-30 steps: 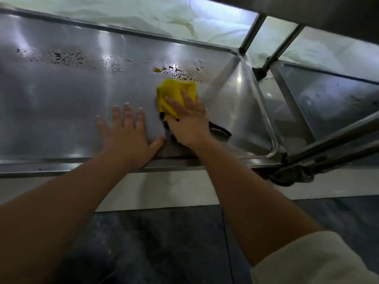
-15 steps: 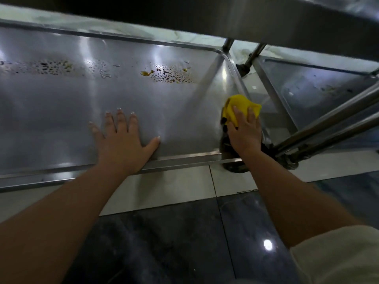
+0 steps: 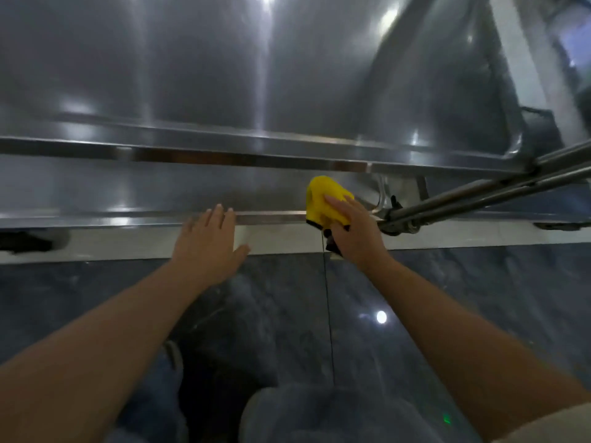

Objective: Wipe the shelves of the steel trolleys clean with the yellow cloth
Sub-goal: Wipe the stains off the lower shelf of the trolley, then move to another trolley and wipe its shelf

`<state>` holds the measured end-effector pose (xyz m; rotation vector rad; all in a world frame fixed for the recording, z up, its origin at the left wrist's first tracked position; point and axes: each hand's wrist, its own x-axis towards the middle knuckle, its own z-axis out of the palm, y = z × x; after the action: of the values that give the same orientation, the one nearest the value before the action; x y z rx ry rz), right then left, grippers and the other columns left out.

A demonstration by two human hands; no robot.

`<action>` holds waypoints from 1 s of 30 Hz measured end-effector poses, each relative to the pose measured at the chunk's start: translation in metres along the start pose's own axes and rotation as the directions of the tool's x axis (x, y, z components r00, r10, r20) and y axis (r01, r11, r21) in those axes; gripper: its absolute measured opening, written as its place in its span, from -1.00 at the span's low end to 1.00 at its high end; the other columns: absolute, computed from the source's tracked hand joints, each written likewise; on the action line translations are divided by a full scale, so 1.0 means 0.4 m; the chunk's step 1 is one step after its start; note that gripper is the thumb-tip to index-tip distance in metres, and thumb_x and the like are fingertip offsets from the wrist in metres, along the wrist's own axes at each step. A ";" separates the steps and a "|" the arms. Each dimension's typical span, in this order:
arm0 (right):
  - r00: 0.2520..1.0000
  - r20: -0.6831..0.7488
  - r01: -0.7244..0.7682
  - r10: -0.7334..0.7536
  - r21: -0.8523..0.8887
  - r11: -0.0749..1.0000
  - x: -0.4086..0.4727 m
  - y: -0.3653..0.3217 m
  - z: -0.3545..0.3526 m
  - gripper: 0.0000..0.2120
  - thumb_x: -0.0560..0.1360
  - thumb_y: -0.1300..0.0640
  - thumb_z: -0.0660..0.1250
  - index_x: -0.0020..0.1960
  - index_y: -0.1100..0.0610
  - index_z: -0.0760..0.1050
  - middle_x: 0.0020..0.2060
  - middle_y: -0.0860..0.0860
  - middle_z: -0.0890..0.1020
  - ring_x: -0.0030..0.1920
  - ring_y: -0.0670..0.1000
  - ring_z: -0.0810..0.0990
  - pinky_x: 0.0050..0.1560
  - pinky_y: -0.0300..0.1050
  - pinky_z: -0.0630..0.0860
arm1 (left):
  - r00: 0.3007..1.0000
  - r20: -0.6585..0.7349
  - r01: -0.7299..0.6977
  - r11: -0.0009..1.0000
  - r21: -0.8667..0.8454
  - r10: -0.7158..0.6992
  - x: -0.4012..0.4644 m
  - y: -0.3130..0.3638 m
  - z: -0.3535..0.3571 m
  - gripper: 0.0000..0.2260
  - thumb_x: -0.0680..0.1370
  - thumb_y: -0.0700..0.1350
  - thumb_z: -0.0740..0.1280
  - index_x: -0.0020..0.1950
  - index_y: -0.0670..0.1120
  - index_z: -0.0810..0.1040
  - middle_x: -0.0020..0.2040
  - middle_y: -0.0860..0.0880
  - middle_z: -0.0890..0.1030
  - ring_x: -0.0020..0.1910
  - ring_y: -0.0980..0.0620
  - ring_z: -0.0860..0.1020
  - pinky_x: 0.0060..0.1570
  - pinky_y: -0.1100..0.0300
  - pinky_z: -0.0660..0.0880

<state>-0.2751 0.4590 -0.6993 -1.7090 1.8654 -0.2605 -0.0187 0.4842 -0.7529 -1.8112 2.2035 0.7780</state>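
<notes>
Dark shiny floor tiles [image 3: 447, 282] lie closest, under the person's two bare arms. A pale strip of tile runs just past them, next to the trolley.

Next comes the left hand [image 3: 208, 244]. Its fingers are straight and spread a little, holding nothing. The tips reach the front rim of the lower shelf [image 3: 128, 190], but the blur hides whether they touch it.

Beside it, the right hand [image 3: 355, 235] lies on top of the yellow cloth [image 3: 323, 199]. Its fingers look fairly straight and lie over the cloth, pressing it at the shelf's front edge, near the right corner. A dark trim hangs out under the palm.

The cloth looks soft, light and floppy. It is bunched into a pad, so a flat palm on top should hold it best. Steel is smooth, so the cloth will likely slide easily. Loose ends could catch on the frame bars [image 3: 479, 196] just to the right.

Farther off, the upper steel shelf [image 3: 224, 75] fills the top of the view, shiny and blurred.
</notes>
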 end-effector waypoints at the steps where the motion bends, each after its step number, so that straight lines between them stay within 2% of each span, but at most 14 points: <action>1: 0.998 0.055 0.032 -0.032 0.007 0.999 -0.040 -0.046 -0.025 -0.52 0.50 0.31 0.24 0.39 0.05 0.40 0.43 0.14 0.32 0.39 0.14 0.33 0.27 -0.26 0.22 | 1.000 0.016 0.015 0.999 -0.029 -0.015 -0.058 -0.006 -0.024 -0.31 0.59 0.26 0.04 0.56 -0.14 -0.03 0.58 -0.16 0.03 0.54 -0.13 0.07 0.48 -0.10 0.09; 6: 0.938 0.293 0.164 -0.183 0.088 0.982 -0.276 -0.319 -0.175 -0.48 0.48 0.38 0.25 0.38 0.04 0.39 0.45 0.11 0.29 0.42 0.09 0.30 0.27 -0.36 0.18 | 0.992 0.105 0.088 0.982 -0.168 -0.071 -0.352 -0.032 -0.198 -0.35 0.60 0.22 0.08 0.57 -0.08 -0.02 0.58 -0.12 0.02 0.54 -0.09 0.05 0.48 -0.04 0.02; 10: 0.857 0.416 0.275 -0.303 0.127 0.953 -0.453 -0.573 -0.357 -0.47 0.48 0.32 0.26 0.39 -0.03 0.38 0.49 0.04 0.24 0.48 0.00 0.22 0.39 -0.13 0.29 | 0.985 0.056 0.167 0.979 -0.113 -0.161 -0.607 -0.034 -0.438 -0.36 0.59 0.23 0.10 0.57 -0.04 0.04 0.58 -0.06 0.07 0.54 -0.03 0.06 0.50 -0.03 0.00; 16: 0.813 0.340 0.449 -0.473 0.150 0.881 -0.622 -0.954 -0.612 -0.49 0.48 0.33 0.28 0.38 0.03 0.41 0.49 0.09 0.22 0.48 0.07 0.23 0.39 -0.20 0.21 | 0.954 -0.178 0.223 0.967 -0.122 -0.242 -0.952 -0.052 -0.917 -0.42 0.58 0.20 0.14 0.53 -0.05 0.20 0.52 -0.07 0.26 0.49 -0.03 0.23 0.45 -0.04 0.11; 19: 0.786 0.285 0.523 -0.549 0.167 0.836 -0.670 -1.118 -0.673 -0.51 0.48 0.31 0.28 0.38 0.05 0.42 0.48 0.10 0.23 0.47 0.09 0.25 0.40 -0.18 0.21 | 0.914 -0.308 0.214 0.959 -0.187 -0.263 -1.102 -0.092 -1.104 -0.32 0.49 0.27 0.01 0.49 -0.10 0.31 0.46 -0.11 0.37 0.44 -0.09 0.32 0.42 -0.06 0.17; 23: 0.735 0.210 0.616 -0.645 0.191 0.764 -0.688 -1.327 -0.695 -0.49 0.46 0.31 0.28 0.36 -0.01 0.42 0.48 0.04 0.24 0.46 0.05 0.27 0.38 -0.17 0.25 | 0.854 -0.443 0.209 0.960 -0.186 -0.272 -1.250 -0.206 -1.282 -0.28 0.46 0.28 -0.06 0.44 -0.14 0.40 0.40 -0.16 0.44 0.38 -0.16 0.41 0.40 -0.13 0.22; 30: 0.638 0.059 0.751 -0.768 0.171 0.638 -0.662 -1.687 -0.685 -0.49 0.46 0.24 0.21 0.37 -0.09 0.37 0.47 -0.05 0.24 0.42 0.01 0.31 0.33 -0.11 0.34 | 0.780 -0.560 0.283 0.956 -0.082 -0.278 -1.373 -0.474 -1.507 -0.33 0.53 0.27 -0.05 0.47 -0.11 0.35 0.42 -0.12 0.43 0.38 -0.12 0.41 0.41 -0.10 0.21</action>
<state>0.1460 0.5411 -0.0540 -2.2738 0.8913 -0.5748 0.4033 0.6298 -0.0447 -2.5481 2.1296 0.1676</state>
